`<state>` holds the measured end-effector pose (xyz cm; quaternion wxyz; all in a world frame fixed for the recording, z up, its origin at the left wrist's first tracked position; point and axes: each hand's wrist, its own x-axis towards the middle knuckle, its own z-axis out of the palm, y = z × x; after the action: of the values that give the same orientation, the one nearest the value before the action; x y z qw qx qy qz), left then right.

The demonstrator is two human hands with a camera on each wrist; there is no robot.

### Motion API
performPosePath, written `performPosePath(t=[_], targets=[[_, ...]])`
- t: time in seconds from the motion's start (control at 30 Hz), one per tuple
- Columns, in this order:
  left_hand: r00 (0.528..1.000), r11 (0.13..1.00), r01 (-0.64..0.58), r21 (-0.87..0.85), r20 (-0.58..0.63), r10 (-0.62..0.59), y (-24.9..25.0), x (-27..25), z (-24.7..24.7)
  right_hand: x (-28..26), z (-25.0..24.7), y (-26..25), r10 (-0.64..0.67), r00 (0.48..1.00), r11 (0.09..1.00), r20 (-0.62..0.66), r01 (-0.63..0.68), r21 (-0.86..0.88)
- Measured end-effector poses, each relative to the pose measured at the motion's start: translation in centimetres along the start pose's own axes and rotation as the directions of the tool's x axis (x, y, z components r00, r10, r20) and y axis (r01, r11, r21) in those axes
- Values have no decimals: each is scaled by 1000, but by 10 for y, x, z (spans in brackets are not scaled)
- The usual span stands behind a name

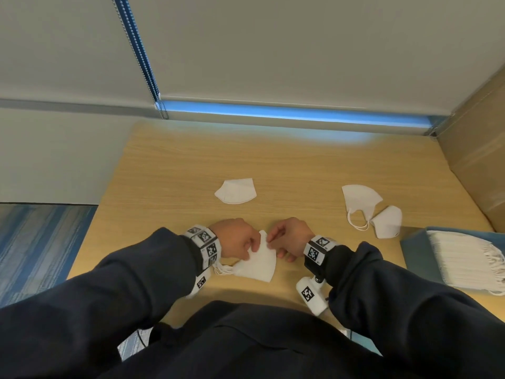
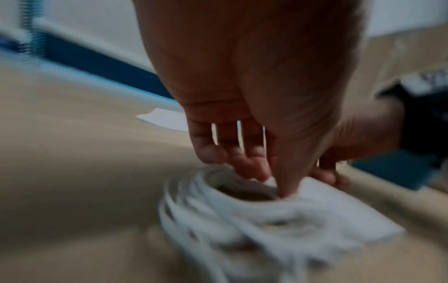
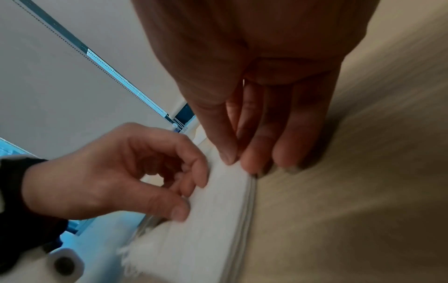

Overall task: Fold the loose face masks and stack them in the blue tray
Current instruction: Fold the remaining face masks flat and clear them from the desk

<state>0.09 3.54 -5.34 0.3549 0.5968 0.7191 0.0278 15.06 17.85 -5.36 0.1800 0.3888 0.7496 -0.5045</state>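
A white face mask (image 1: 259,265) lies folded flat on the wooden table's near edge, between my hands. My left hand (image 1: 252,246) pinches its left side near the ear loops (image 2: 194,210), thumb on top. My right hand (image 1: 272,239) pinches the mask's far corner between thumb and fingertips (image 3: 227,159). In the right wrist view the mask (image 3: 218,220) shows layered edges, with the left hand (image 3: 191,191) on it. At the right stands the blue tray (image 1: 418,250), which holds a stack of folded masks (image 1: 464,258). Three loose masks lie farther out: one (image 1: 235,191), another (image 1: 360,199) and a third (image 1: 388,221).
A large cardboard box (image 1: 478,149) stands along the table's right side behind the tray. A window blind with a bead chain (image 1: 136,50) hangs beyond the far edge. Blue carpet (image 1: 41,242) shows past the table's left edge.
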Motion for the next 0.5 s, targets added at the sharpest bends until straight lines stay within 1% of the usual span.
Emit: performPosePath(t=[0.03,0.07,0.1,0.13,0.17,0.2,0.23,0.27,0.3,0.33,0.37,0.4,0.43,0.5], targets=[[1000,998,9,-64,0,-9,-2,2,-10,0,-9,-2,-2,1000,1000,1,2,0],[998,991,23,-132,-49,-30,-6,5,-21,2,-21,-2,-9,1000,1000,-23,9,1],[987,982,40,-184,-146,-67,-13,9,-34,5,-36,-1,-25,996,999,-88,23,-23],[959,976,63,-207,-258,-116,-22,13,-46,12,-54,3,-45,980,996,-193,28,-89],[924,974,105,-201,-344,-170,-31,16,-57,19,-76,8,-66,951,984,-302,12,-175],[892,971,162,-175,-396,-220,-41,19,-65,25,-99,13,-67,915,970,-397,-33,-240],[872,964,225,-138,-414,-263,-52,21,-69,33,-121,19,-44,881,956,-471,-100,-277],[867,955,281,-95,-402,-295,-63,23,-70,39,-141,24,5,853,933,-522,-192,-305],[873,946,320,-49,-373,-315,-71,24,-68,44,-157,30,68,834,901,-547,-287,-326],[879,940,339,-25,-348,-326,-79,25,-64,47,-167,33,140,827,875,-545,-360,-323],[882,939,342,-31,-335,-332,-83,25,-60,48,-172,34,192,832,863,-520,-395,-314],[882,941,335,-49,-334,-332,-86,24,-56,49,-171,32,211,850,864,-482,-393,-315],[883,947,318,-53,-346,-316,-89,23,-52,48,-165,28,189,869,863,-458,-369,-344],[885,960,280,-6,-385,-261,-89,21,-44,44,-145,18,70,906,853,-417,-270,-446]])
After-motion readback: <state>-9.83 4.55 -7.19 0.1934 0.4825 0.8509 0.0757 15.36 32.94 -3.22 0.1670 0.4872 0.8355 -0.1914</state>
